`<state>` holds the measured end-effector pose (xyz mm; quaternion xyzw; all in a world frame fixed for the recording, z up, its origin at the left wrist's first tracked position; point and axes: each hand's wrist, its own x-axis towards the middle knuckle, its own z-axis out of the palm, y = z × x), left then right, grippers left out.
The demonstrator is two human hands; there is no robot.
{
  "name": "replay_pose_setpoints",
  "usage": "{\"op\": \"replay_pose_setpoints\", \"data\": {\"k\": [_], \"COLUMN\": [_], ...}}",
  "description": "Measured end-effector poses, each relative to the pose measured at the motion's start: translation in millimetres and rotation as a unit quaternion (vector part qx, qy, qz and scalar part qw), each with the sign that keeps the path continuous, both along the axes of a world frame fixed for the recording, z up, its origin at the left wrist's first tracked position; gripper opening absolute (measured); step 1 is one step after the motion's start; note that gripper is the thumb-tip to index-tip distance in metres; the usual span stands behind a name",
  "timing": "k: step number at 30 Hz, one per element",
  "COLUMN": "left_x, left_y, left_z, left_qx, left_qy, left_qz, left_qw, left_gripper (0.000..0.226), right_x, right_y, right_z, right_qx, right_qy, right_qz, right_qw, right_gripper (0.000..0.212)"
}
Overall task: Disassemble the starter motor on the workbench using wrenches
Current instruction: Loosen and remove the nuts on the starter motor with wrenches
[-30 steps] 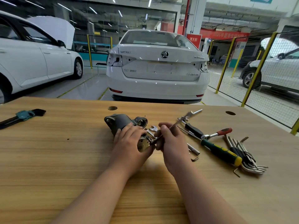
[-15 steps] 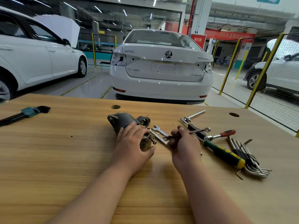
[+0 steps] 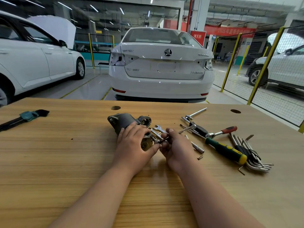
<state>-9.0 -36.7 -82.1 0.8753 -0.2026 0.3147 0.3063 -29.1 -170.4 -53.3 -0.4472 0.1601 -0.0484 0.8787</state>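
motor [image 3: 125, 120] axis far-left to near-right, near end between hands | left hand [image 3: 133, 145] grips motor | right hand [image 3: 177, 148] pinches wrench [image 3: 160, 141] touching near-end stud

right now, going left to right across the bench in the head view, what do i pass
black key set → starter motor → right hand → screwdriver → hex keys
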Motion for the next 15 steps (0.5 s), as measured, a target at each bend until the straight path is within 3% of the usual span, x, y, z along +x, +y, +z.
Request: {"op": "replay_pose_setpoints", "data": {"k": [7, 9, 10, 12, 13, 15], "left_x": [0.3, 0.2, 0.3, 0.5, 0.1, 0.2], "left_y": [-0.6, -0.7, -1.1, -1.3, -0.9, 0.7], "left_z": [-1.5, -1.3, -0.8, 0.2, 0.1, -0.8], "left_qx": [0.024, 0.029, 0.032, 0.036, 0.043, 0.07], "left_qy": [-0.003, -0.001, 0.001, 0.005, 0.008, 0.011], "left_qz": [0.015, 0.016, 0.016, 0.014, 0.016, 0.02], "left_qw": [1.0, 0.999, 0.999, 0.999, 0.999, 0.997], "left_gripper": [0.05, 0.051, 0.051, 0.052, 0.053, 0.052], "right_x": [-0.9, -1.8, -3.2, -9.6, -14.3, -20.9], "right_y": [1.5, 3.1, 3.9, 7.0, 9.8, 16.4], "right_z": [1.3, 1.6, 1.2, 0.1, -0.5, -2.6], "right_qx": [0.051, -0.006, -0.083, -0.306, -0.424, -0.617], "right_qy": [-0.007, -0.048, -0.085, -0.177, -0.228, -0.324], "right_qz": [-0.002, -0.018, -0.03, -0.046, -0.038, -0.014], "right_qw": [0.999, 0.999, 0.992, 0.934, 0.876, 0.717], "right_gripper": [0.012, 0.011, 0.012, 0.014, 0.014, 0.01]}}
